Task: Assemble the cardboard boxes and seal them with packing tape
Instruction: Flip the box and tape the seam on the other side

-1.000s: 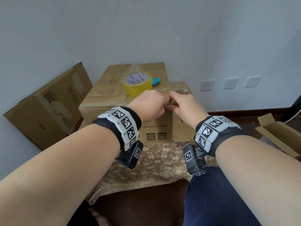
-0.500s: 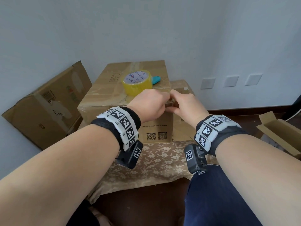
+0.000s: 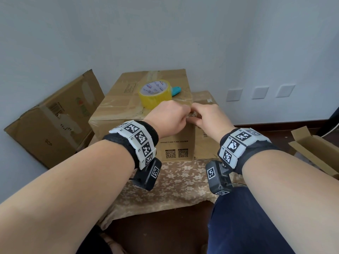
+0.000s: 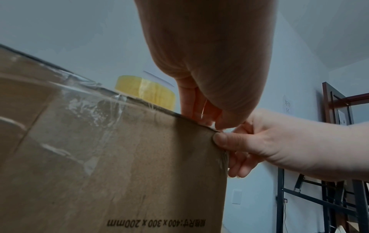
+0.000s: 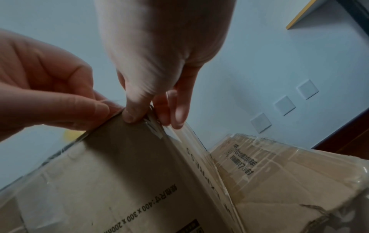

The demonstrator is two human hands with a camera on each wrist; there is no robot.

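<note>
Pale walls all round, and a low table with a floral cloth sits up against them. On the cloth stands the taped cardboard box, closed on top, so whatever's inside can't be seen. It's at about 12 o'clock from the person.

On its lid, a yellow roll of packing tape lies near the front edge, with a small teal thing just beside it at 2 o'clock; can't tell what it is. A clear tape strand runs from the roll toward the box's front right top corner.

Both hands meet at that corner. The left hand has its fingers curled, pinching the clear tape at the top edge. The right hand is pinching too, thumb pressed on the front face at the corner and the other fingers on the side face, where the tape is folded down.

A second taped box sits just beside the first at 3 o'clock, touching it, also closed. Out at 9 o'clock a flattened carton leans on the wall. At 4 o'clock an open carton lies with flaps up; its inside isn't readable.
</note>
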